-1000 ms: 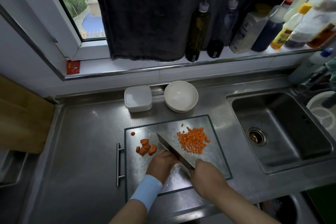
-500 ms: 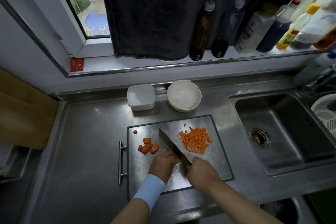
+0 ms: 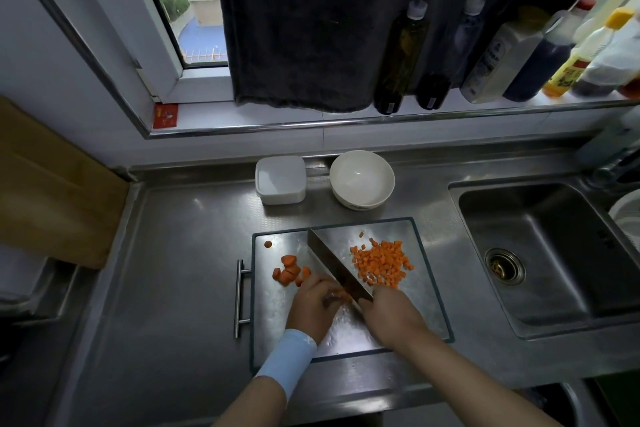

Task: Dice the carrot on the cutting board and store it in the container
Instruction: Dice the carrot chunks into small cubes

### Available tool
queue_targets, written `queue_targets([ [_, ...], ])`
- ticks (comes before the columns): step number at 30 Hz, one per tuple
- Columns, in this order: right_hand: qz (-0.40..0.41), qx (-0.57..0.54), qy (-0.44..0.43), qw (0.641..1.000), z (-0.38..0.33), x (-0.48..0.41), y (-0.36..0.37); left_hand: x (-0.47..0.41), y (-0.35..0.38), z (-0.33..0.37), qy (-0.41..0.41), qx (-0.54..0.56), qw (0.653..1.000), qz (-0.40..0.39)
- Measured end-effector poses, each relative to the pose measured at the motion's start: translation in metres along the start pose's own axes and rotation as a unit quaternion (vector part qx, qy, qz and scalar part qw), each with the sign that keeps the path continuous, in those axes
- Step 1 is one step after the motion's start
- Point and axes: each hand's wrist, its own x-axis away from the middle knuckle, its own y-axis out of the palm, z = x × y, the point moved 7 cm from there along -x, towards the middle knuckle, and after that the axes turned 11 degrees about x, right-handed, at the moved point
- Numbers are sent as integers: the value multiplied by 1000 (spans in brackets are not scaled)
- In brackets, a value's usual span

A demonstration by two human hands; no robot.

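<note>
**Carrot under the knife:** A person's left hand (image 3: 311, 305) pins a carrot piece (image 3: 341, 295) to the cutting board (image 3: 427, 291), fingers curled over it. The right hand (image 3: 391, 315) wraps its fingers round the handle of a broad knife (image 3: 332, 262), and the grip hides the handle itself. A pale blue wristband (image 3: 287, 360) circles the left wrist.

The blade's long axis runs diagonally from the right fingers, away and to the left. Its tip reaches the board's far edge and points toward the container (image 3: 280, 178). The blade stands just beside the left fingertips, against the pinned piece.

Beyond the right fingers, to the right of the blade, a pile of diced carrot (image 3: 379, 263) lies on the board. Just beyond the left fingers, to the left of the blade, sits a cluster of larger carrot chunks (image 3: 289, 269). One round slice (image 3: 267, 244) lies alone farther out, near the board's far left corner.

The container, white and square with its lid on, stands on the steel surface (image 3: 173, 270) well beyond the fingers, and its contents are hidden. A white bowl (image 3: 362, 180) stands mouth up just to its right. A sink (image 3: 540, 253) with a round drain strainer lies well to the right of the right hand.

A row of bottles (image 3: 491, 59) lines the windowsill above. Several carry labels, among them a yellow one with red print on the yellow-capped bottle (image 3: 581, 55), but none of the writing can be read. The print on a red sticker (image 3: 165, 115) on the sill is also too small to make out.
</note>
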Motion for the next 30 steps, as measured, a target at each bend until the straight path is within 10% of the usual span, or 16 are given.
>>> queue_targets([
  [30, 9, 39, 36, 999, -1, 7, 23, -11, 16, 1, 121, -164, 971, -123],
])
